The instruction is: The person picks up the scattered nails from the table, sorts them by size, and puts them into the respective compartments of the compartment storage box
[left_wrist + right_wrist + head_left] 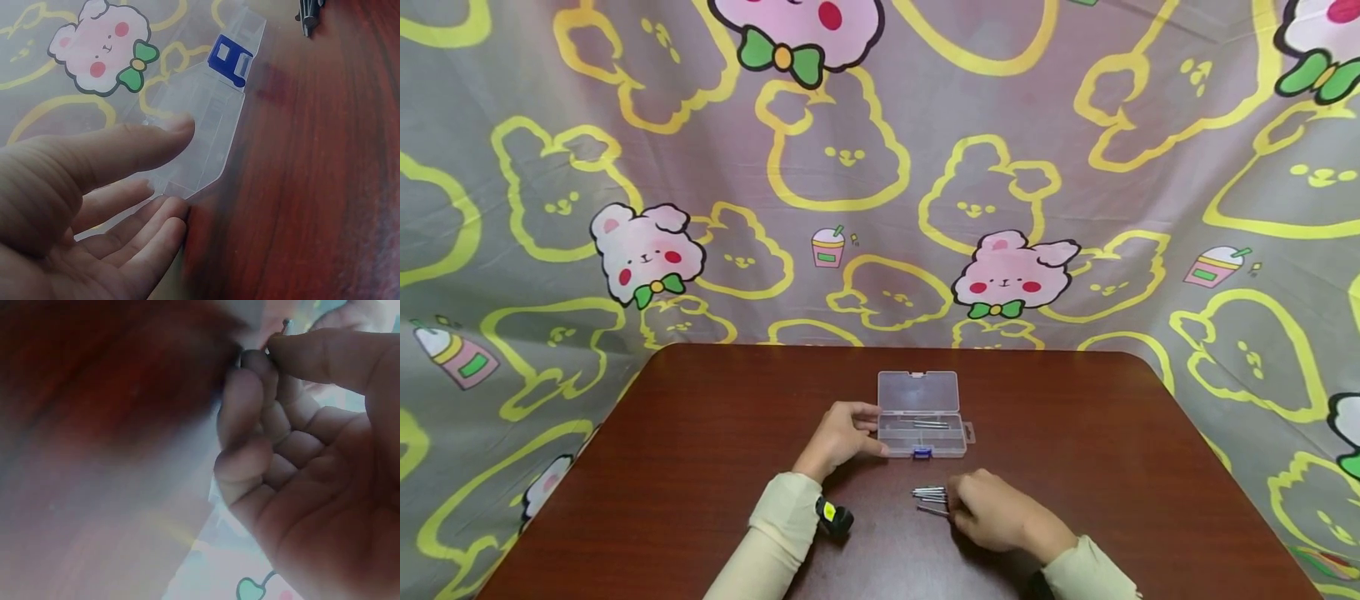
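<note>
clear plastic box (940,446) sits open on the brown table (737,450), a little right of the middle, with its long side towards the person. at the far left, patterned cloth (561,275) hangs beside the table and runs on behind it to the right, printed with yellow outlines, pink animal heads and small cups. next comes a pale sleeve (767,533), then a black device (835,517) with a yellow mark at that wrist. the left hand (844,433) reaches forward to the box's left end, fingers loose and apart, not clenched; the thumb lies along the front corner and the other fingers rest by the end wall. further right is the box itself: its lid (917,393) leans back on the far side, a divider runs along the inside, and a few slim metal pieces (931,425) lie in the rear compartment. a blue latch (922,453) sits at the middle of the front edge, and a clear tab (970,432) sticks out from the right end. on the table in front of the box, more metal pieces (929,493) lie roughly side by side, one slightly askew. the right hand (996,512) is at their right ends, fingers curled, thumb and forefinger pinching; in the right wrist view a small metal tip pokes out past the thumb. how many pieces it grips cannot be told. last, to the right, is the other pale sleeve (1086,571).
</note>
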Motion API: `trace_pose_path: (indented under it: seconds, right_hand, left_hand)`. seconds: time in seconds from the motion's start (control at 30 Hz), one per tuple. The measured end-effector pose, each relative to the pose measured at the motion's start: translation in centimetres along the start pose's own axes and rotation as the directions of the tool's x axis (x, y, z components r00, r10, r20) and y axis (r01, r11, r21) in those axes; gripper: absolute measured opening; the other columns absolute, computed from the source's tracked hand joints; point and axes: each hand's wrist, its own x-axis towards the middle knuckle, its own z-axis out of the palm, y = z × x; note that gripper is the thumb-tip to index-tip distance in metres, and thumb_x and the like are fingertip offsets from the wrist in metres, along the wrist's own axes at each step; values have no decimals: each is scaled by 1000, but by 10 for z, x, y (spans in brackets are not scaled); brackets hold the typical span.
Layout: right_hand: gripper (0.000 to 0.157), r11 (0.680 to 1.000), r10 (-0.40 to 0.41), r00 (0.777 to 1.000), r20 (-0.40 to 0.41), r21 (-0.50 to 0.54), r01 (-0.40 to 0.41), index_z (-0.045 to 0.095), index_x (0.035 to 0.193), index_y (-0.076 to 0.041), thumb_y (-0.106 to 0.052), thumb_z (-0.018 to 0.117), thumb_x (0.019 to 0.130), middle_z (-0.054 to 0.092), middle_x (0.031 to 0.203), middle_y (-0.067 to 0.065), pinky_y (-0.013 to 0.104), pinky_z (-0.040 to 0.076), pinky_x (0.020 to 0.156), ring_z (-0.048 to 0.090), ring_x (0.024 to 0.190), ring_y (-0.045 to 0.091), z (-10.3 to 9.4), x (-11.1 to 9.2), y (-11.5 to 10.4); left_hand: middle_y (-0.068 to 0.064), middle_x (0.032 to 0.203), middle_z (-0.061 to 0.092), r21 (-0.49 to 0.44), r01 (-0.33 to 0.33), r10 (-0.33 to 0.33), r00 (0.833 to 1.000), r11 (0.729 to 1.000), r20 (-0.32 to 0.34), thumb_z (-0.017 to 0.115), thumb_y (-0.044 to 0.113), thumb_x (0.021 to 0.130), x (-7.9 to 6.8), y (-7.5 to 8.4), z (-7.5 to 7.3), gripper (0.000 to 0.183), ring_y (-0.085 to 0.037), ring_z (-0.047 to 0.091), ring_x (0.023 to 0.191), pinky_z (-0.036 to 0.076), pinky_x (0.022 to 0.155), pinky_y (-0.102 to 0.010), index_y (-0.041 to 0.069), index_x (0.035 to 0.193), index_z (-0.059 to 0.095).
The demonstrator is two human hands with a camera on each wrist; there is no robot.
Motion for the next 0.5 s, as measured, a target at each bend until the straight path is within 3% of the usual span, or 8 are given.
trace_pose_path:
  seconds: [0.13, 0.33, 0.5]
  right_hand:
    - [22, 996, -1, 1000, -23, 93, 3, 58, 74, -20, -2, 69, 82, 48, 66, -18, 20, 40, 51, 43, 58, -2, -7, -1, 3]
    - [21, 964, -8, 999, -47, 265, 20, 66, 76, -19, 0, 72, 84, 56, 68, -19, 21, 45, 56, 49, 62, -3, -13, -4, 13]
    - [19, 936, 39, 998, -55, 351, -17, 68, 78, -16, 1, 72, 86, 60, 67, -14, 23, 47, 57, 54, 63, -1, -13, -4, 18]
  left_hand:
    - [-17, 110, 70, 0, -8, 8, 1000, 1000, 1, 94, -3, 62, 0, 0, 0, 65, -29, 67, 104, 57, 79, -35, -3, 122, 68]
    - [-16, 110, 70, 4, -3, 3, 1000, 1000, 4, 94, -1, 62, 0, -1, 1, 66, -28, 66, 104, 58, 77, -35, -2, 122, 68]
    - [-17, 110, 70, -6, -7, 7, 1000, 1000, 4, 94, -3, 62, 0, -1, 1, 65, -29, 67, 104, 58, 78, -34, -4, 122, 68]
